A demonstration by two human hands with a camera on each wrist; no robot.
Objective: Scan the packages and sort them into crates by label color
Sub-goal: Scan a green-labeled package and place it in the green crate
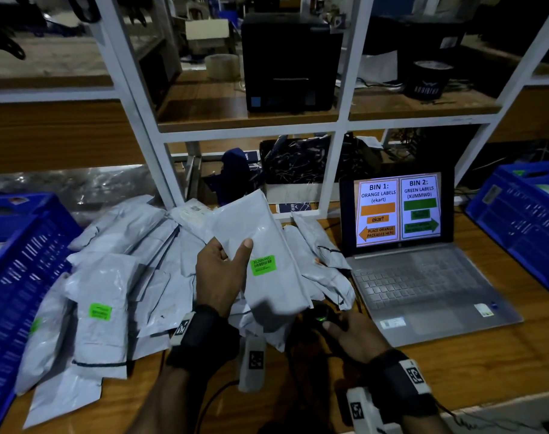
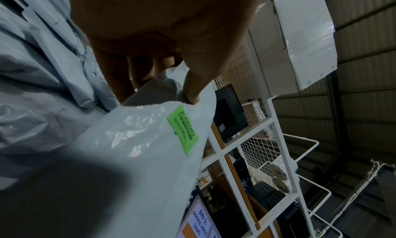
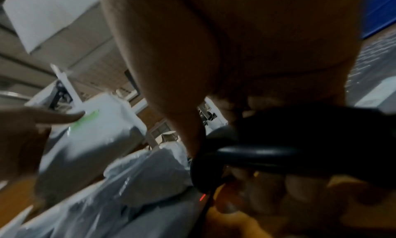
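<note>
My left hand (image 1: 223, 264) holds a grey poly package (image 1: 260, 233) tilted up above the pile, thumb on its front and fingers behind. Its green label (image 1: 263, 265) faces me; the left wrist view shows the same green label (image 2: 182, 129) below my thumb (image 2: 193, 92). My right hand (image 1: 345, 330) grips a black barcode scanner (image 1: 321, 316) low at the package's bottom edge. In the right wrist view the scanner (image 3: 289, 148) fills the right side, fingers curled round its handle, and the package (image 3: 96, 136) stands to the left.
Many grey packages (image 1: 116, 277) lie heaped on the wooden table, some with green labels. A blue crate (image 1: 13, 277) stands at the left, another blue crate (image 1: 523, 220) at the right. An open laptop (image 1: 398, 211) shows bin 1 orange left, bin 2 green right. White shelving (image 1: 339, 126) rises behind.
</note>
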